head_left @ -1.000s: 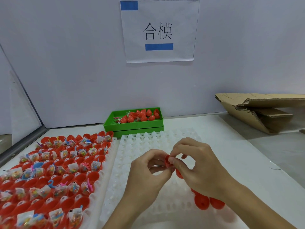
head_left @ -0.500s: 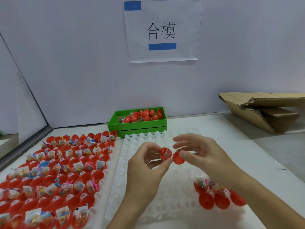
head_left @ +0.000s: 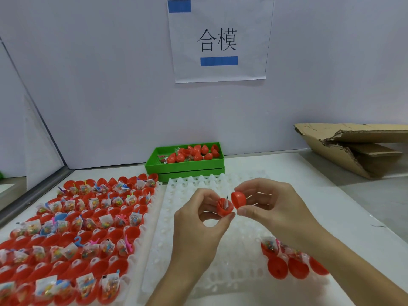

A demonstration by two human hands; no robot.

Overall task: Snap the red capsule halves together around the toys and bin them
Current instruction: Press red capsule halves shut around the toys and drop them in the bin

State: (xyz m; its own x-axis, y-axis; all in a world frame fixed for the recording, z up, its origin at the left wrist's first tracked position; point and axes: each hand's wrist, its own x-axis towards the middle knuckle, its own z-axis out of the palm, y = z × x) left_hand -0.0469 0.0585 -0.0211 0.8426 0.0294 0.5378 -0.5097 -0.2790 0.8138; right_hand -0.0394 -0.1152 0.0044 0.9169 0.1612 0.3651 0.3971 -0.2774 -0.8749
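My left hand (head_left: 202, 219) pinches a red capsule half (head_left: 224, 207) with a small packaged toy inside, its mouth facing right. My right hand (head_left: 271, 206) pinches the matching red cap half (head_left: 238, 199) just to the right of it, the two halves touching at an angle and not joined. Both hands hover above the white moulded tray (head_left: 189, 250). The green bin (head_left: 185, 162) at the back holds several closed red capsules (head_left: 194, 153).
A left tray (head_left: 72, 235) is filled with several open red halves holding bagged toys. A few open halves with toys (head_left: 287, 261) sit at the white tray's right edge under my right forearm. Torn cardboard (head_left: 357, 146) lies at the back right. A wall with a paper sign stands behind.
The halves, first pressed close between both hands, have come apart; my right hand now holds the cap tilted beside the toy-filled half. Both hands rose slightly.
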